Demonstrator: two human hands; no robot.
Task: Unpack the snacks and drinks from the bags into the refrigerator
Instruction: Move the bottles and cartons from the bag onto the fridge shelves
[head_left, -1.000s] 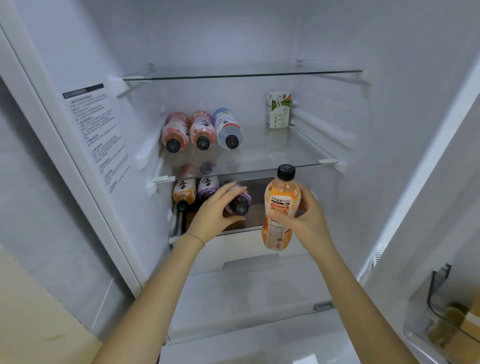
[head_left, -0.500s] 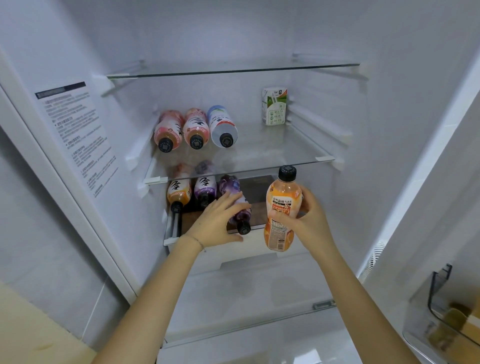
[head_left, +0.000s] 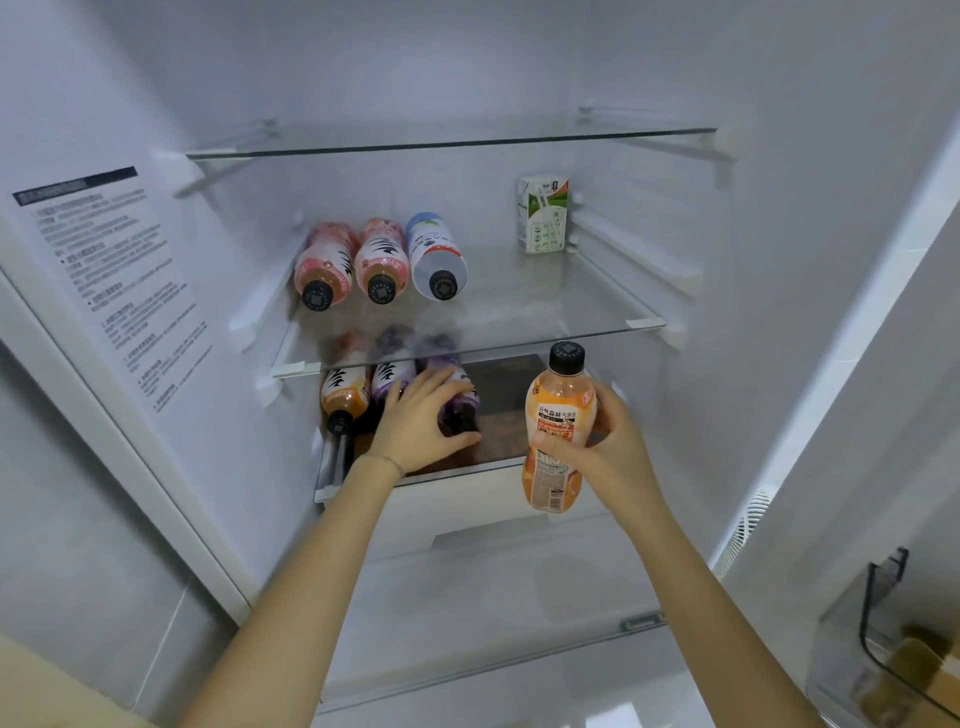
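I look into an open refrigerator. My right hand (head_left: 610, 447) grips an upright orange drink bottle (head_left: 555, 441) with a black cap, in front of the lower shelf. My left hand (head_left: 423, 421) rests over a purple bottle (head_left: 457, 400) lying on the lower shelf (head_left: 498, 457), fingers curled around it. Beside it lie another purple bottle (head_left: 387, 376) and an orange bottle (head_left: 343, 397). On the middle glass shelf (head_left: 545, 312) lie two pink bottles (head_left: 324, 267) (head_left: 382, 265) and a white bottle (head_left: 436, 260), caps toward me. A small green-and-white carton (head_left: 540, 215) stands at the back right.
The top glass shelf (head_left: 452, 145) carries nothing visible. A white drawer front (head_left: 467, 509) sits under the lower shelf. A printed label (head_left: 114, 280) covers the left inner wall. The door bin (head_left: 883, 649) at lower right holds brownish packages.
My left hand has pushed the purple bottle further in on the lower shelf. The orange bottle in my right hand has stayed almost in place.
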